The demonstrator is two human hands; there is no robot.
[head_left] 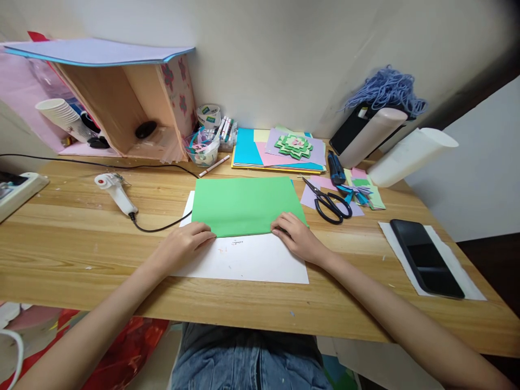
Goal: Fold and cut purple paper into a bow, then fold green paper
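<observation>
A sheet of green paper (247,203) lies across a larger white sheet (244,262), which shows small marks near its middle. My left hand (193,238) is closed at the near left corner of the green paper, its fingertips on the edge. At the near right part of the same edge, my right hand (294,234) has its fingers curled onto the paper. That near edge looks slightly raised or folded. Both thumbs are partly hidden. Beyond my right hand rest black scissors (329,201), their blades apart.
A white glue gun (117,195) trails its cord under the papers at left. Behind stand a cardboard box (179,108), a tub of scraps (203,149) and stacked coloured paper (247,146) with a layered paper flower (293,146). A phone (426,257) lies at right.
</observation>
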